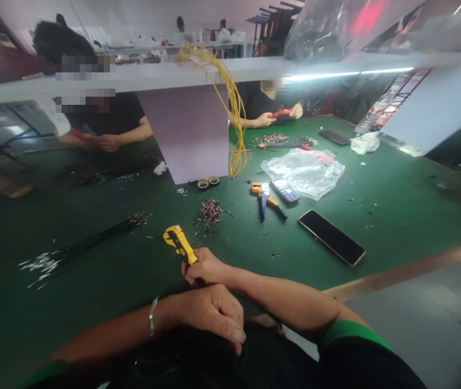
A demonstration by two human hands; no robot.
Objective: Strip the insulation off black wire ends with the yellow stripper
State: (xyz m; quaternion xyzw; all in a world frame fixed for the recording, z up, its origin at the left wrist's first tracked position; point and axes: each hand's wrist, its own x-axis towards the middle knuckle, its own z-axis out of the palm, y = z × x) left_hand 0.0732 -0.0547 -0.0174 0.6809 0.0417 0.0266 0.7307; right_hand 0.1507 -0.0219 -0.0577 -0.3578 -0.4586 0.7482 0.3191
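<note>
My right hand (210, 267) is wrapped round the handles of a yellow and black wire stripper (180, 243), its head pointing up and left over the green table. My left hand (216, 313) is closer to my body, near the table's front edge, with fingers curled under and thumb pointing down. Whatever those fingers hold, if anything, is hidden. Left of the hands lies a bundle of black wires (93, 237) with bright ends. Beyond the stripper is a small heap of copper-coloured bits (210, 210).
Orange and blue pliers (265, 197), a keypad phone (286, 190), a smartphone (331, 236) and a clear plastic bag (307, 170) lie to the right. Yellow wires (236, 129) hang from the shelf (145, 80) above tape rolls (208, 182). Two people hold red tools across the table.
</note>
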